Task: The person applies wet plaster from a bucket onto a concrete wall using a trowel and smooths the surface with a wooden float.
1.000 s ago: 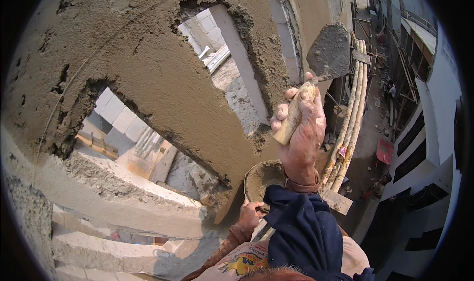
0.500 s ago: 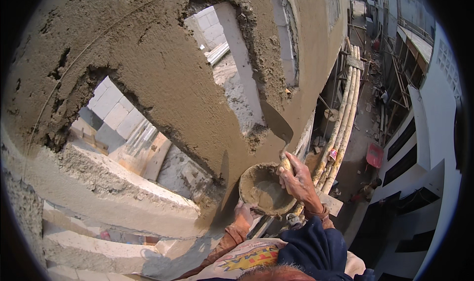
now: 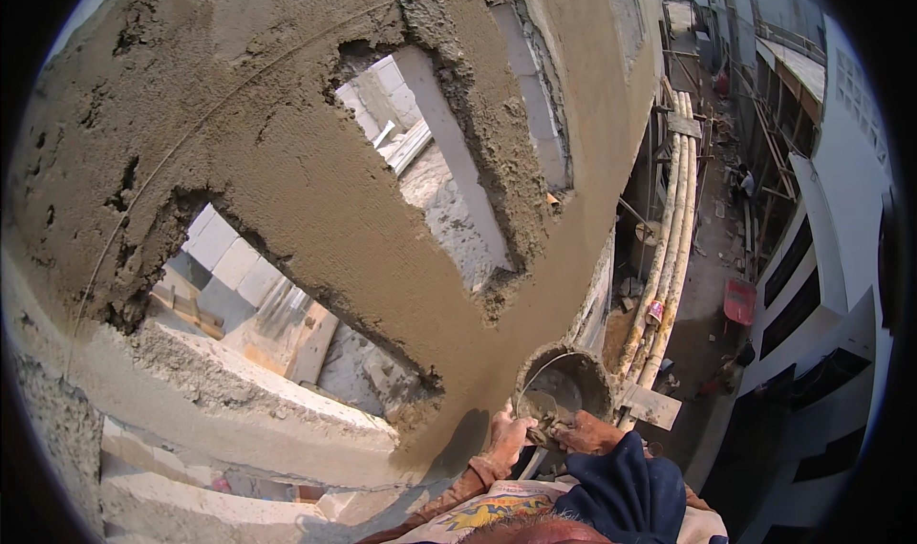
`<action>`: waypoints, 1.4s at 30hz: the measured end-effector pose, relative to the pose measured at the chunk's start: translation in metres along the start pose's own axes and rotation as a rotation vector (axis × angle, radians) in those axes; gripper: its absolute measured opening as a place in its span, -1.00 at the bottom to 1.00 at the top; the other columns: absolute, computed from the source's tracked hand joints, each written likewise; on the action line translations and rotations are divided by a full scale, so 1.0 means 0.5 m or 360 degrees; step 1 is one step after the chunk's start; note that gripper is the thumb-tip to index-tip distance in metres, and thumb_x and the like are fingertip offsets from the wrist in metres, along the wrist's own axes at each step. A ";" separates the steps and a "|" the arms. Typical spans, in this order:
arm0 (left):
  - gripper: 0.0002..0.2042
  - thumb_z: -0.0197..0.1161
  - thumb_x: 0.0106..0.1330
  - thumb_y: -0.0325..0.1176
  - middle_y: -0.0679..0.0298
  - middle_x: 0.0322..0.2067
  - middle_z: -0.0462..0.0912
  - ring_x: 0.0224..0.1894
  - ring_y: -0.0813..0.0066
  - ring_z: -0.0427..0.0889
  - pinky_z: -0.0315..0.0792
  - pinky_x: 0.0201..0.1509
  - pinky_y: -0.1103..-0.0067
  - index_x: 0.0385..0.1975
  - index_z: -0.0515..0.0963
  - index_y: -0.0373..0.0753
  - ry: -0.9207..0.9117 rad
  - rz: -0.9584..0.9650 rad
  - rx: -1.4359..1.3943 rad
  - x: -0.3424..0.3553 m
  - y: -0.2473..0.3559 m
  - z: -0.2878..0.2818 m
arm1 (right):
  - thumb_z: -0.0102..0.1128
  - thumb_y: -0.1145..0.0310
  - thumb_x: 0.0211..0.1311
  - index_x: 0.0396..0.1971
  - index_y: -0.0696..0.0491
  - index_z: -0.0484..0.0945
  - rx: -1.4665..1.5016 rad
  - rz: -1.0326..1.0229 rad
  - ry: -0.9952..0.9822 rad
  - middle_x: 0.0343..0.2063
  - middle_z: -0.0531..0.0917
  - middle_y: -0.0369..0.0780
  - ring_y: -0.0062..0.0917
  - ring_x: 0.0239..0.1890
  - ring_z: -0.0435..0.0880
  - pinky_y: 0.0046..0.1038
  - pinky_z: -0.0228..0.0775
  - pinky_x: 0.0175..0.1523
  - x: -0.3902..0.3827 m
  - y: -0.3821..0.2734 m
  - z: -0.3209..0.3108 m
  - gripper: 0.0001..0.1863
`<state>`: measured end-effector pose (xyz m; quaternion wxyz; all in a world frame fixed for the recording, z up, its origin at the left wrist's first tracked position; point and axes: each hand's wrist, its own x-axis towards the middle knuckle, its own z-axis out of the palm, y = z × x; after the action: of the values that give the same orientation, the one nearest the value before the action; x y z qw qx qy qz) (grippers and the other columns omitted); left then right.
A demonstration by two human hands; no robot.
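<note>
"What worries you most up here?"

"The wall [image 3: 315, 191], spreading left of and beyond the bucket [image 3: 596, 377]. Its brown coat is ragged around the openings, so a knock there could break lumps away."

"And the other side?"

"A passage [image 3: 714, 248] lies well below, right of the bucket, with long poles [image 3: 668, 248] between the two. Anything let slip that way could strike the person [image 3: 743, 177] down there, far beyond the bucket."

"The bucket itself?"

"It sits between the wall and the poles, mouth open to me, with grey mortar [image 3: 557, 384] inside. I can't tell what bears its weight; if it's mainly me, a slack hold would tip it. The board [image 3: 651, 406] just right of it looks too small to catch a spill."

"And your hands?"

"My left hand [image 3: 509, 431] is closed on the bucket's near-left rim; if that rim is slick with mortar, it could slide. My right hand [image 3: 585, 434] is at the bucket's near edge, partly hidden, and I can't tell whether it grips anything. Crowded this close, one could bump the other and jolt the bucket."
</note>
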<state>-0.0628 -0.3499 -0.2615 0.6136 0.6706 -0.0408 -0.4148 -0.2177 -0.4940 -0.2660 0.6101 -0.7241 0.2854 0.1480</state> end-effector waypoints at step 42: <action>-0.36 0.12 0.11 -0.70 0.09 -0.03 0.59 -0.16 0.19 0.74 0.75 -0.26 0.32 0.29 0.29 -0.19 0.0042 -0.0003 -0.0518 0.005 0.032 -0.010 | 0.10 0.18 0.31 0.12 0.19 0.53 -0.0422 -0.0684 0.0070 -0.46 0.65 0.02 -0.20 -0.42 0.68 -0.18 0.51 -0.24 -0.097 -0.102 -0.243 -0.50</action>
<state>-0.0511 -0.3514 -0.2492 0.7142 0.5678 0.0357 -0.4078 -0.2420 -0.5955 -0.1721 0.5209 -0.8450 0.1162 0.0352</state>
